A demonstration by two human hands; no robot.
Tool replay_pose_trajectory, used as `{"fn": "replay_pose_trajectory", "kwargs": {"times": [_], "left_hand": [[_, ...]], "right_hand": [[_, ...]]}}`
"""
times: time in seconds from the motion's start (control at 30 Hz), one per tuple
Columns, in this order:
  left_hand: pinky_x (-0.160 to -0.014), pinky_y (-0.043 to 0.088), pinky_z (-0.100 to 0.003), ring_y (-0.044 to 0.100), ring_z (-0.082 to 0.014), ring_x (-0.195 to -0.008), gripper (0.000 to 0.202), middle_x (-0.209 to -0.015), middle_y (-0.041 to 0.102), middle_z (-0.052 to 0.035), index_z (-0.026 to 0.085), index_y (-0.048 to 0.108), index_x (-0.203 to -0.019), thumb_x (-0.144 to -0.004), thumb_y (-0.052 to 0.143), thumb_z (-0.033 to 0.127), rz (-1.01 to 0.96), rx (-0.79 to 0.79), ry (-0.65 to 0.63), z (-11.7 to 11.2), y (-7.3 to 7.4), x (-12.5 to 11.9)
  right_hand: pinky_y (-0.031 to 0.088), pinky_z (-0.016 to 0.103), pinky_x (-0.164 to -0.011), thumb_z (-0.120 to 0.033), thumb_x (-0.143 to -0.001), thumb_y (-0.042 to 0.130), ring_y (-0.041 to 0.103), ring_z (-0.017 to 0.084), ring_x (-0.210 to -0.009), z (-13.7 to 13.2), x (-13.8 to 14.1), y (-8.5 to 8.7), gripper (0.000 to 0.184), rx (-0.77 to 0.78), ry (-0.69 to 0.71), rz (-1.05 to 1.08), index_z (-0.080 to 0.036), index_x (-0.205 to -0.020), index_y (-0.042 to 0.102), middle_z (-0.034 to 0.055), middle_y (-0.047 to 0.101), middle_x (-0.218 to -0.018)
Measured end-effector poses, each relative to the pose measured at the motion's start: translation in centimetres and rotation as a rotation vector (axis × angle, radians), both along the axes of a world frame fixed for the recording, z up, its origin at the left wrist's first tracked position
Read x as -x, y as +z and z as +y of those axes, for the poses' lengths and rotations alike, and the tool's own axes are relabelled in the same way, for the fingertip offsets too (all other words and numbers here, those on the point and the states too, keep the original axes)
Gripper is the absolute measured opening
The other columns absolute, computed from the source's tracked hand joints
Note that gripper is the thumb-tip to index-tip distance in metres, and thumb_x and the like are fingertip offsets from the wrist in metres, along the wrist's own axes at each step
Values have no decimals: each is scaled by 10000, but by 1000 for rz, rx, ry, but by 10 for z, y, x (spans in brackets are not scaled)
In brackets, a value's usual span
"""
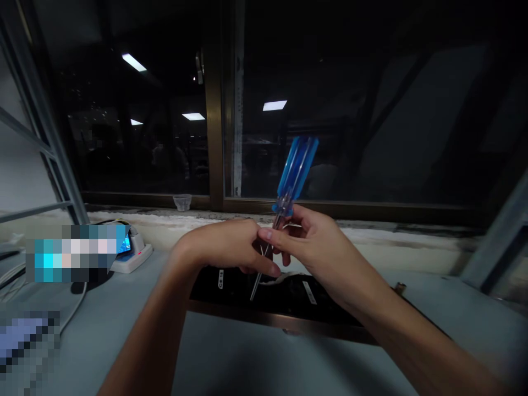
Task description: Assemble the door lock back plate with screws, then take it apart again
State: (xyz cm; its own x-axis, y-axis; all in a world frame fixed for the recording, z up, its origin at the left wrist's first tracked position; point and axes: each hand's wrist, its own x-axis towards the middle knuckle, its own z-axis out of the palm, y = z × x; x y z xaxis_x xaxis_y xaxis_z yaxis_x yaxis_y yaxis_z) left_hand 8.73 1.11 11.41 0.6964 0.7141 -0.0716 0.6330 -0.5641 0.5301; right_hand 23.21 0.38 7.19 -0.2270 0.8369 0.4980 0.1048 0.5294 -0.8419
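A screwdriver (297, 168) with a clear blue handle is held tilted, its handle up and its bare metal tip pointing down to the left. My right hand (315, 236) pinches the shaft just below the handle between thumb and fingers. From the other side, my left hand (231, 245) closes around the lower shaft; some of its fingers are hidden behind the shaft and the right thumb. Beneath both hands lies a long black panel (243, 305) with a brownish metal edge, white labels and a pale cable (282, 279).
On the left, a white power strip (134, 261) with a red light stands beside a blurred-out object and cables. A small clear plastic cup (182, 202) sits on the window sill. Metal frame posts (61, 165) rise at both sides. A dark window spans the back.
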Motion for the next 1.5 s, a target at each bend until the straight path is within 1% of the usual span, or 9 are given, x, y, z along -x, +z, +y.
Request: {"fn": "replay_pose_trajectory", "kwargs": {"times": [0.13, 0.23, 0.37, 0.47, 0.67, 0.87, 1.03, 1.3, 1.5], "left_hand": [[-480, 358, -181, 487, -73, -528, 120, -567, 478, 67, 155, 494, -582, -669, 537, 86, -16, 49, -16, 0, 1, 0], [-495, 358, -174, 491, -70, -553, 116, -587, 471, 71, 152, 501, -614, -649, 520, 43, -9, 49, -31, -2, 3, 0], [-507, 361, -190, 496, -86, -571, 36, -589, 486, 63, 153, 546, -670, -686, 577, 162, -7, 50, -17, -2, 2, 0], [-484, 369, -201, 500, -96, -537, 139, -551, 482, 62, 158, 544, -639, -691, 612, 267, -22, 91, 12, 1, 0, -1], [-500, 377, -176, 489, -72, -563, 116, -597, 481, 63, 146, 497, -600, -666, 532, 58, -45, 91, -39, 2, -2, 0], [-521, 398, -176, 498, -69, -587, 85, -660, 501, 60, 149, 519, -668, -698, 595, 173, -131, 109, -58, 1, -2, -1], [-489, 391, -160, 495, -61, -545, 97, -610, 498, 64, 147, 530, -684, -697, 519, 51, -109, 126, -57, 4, -4, 0], [-504, 395, -175, 506, -74, -570, 70, -634, 522, 53, 147, 561, -713, -720, 590, 211, -108, 141, -26, 1, -2, 0], [-482, 390, -171, 505, -68, -536, 67, -600, 509, 63, 144, 541, -641, -693, 567, 110, -122, 130, -38, 7, -5, 0]], "right_hand": [[410, 211, -471, -275, -727, 589, 492, 85, -514, -4, -1, 2, 232, 43, 128, -23, -169, -920, 516, -17, 566, -699], [437, 222, -545, -208, -747, 523, 528, 98, -572, -5, -2, 4, 106, 49, 193, -36, -155, -837, 545, -1, 586, -687], [420, 215, -488, -259, -694, 605, 511, 98, -519, -4, 0, 2, 125, 51, 81, -13, -166, -738, 533, -17, 568, -604], [403, 208, -455, -292, -630, 682, 488, 90, -504, -4, 2, 1, 244, 56, 24, 14, -173, -754, 508, -22, 562, -647], [392, 214, -484, -295, -747, 566, 469, 89, -520, -6, 0, 4, 140, 26, 103, -6, -158, -760, 540, -8, 544, -629], [367, 211, -439, -339, -634, 682, 443, 82, -465, -1, 1, 2, 256, 29, -58, 39, -160, -671, 503, -39, 501, -551], [376, 219, -474, -295, -735, 580, 461, 93, -504, -5, -1, 4, 197, 72, 82, -8, -148, -863, 552, -18, 552, -600], [380, 218, -475, -287, -686, 607, 469, 96, -501, -3, 2, 3, 156, 82, 57, 29, -162, -711, 517, -17, 543, -564], [359, 209, -459, -295, -681, 610, 449, 86, -512, -5, 1, 4, 167, 32, 81, 8, -158, -750, 543, -26, 518, -625]]}}
